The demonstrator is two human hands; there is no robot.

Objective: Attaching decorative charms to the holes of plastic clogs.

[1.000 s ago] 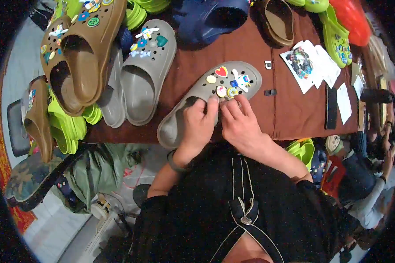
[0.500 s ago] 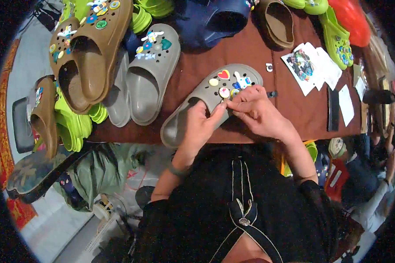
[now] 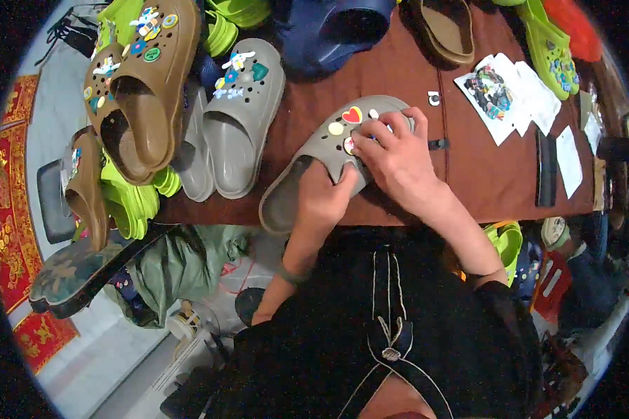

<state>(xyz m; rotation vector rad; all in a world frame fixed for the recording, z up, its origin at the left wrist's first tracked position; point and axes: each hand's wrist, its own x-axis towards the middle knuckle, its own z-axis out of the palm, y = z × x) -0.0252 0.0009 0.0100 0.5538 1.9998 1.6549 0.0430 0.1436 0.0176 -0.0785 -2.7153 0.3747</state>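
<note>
Grey clog (image 3: 318, 146) at near edge of table (image 3: 482, 185), presumably steadied by left hand (image 3: 325, 195) gripping its rim; right hand (image 3: 398, 153) curled over charms (image 3: 352, 116), fingertips partly hidden: pinch uncertain.

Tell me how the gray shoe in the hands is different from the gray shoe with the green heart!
The held gray shoe has a red heart edged in yellow; the other gray shoe has a green heart.
The held gray shoe slants, toe toward the right; the other gray shoe points mostly away from the person.
The left hand and right hand touch the held gray shoe; neither touches the other gray shoe.
Both have holes and charms.
</note>
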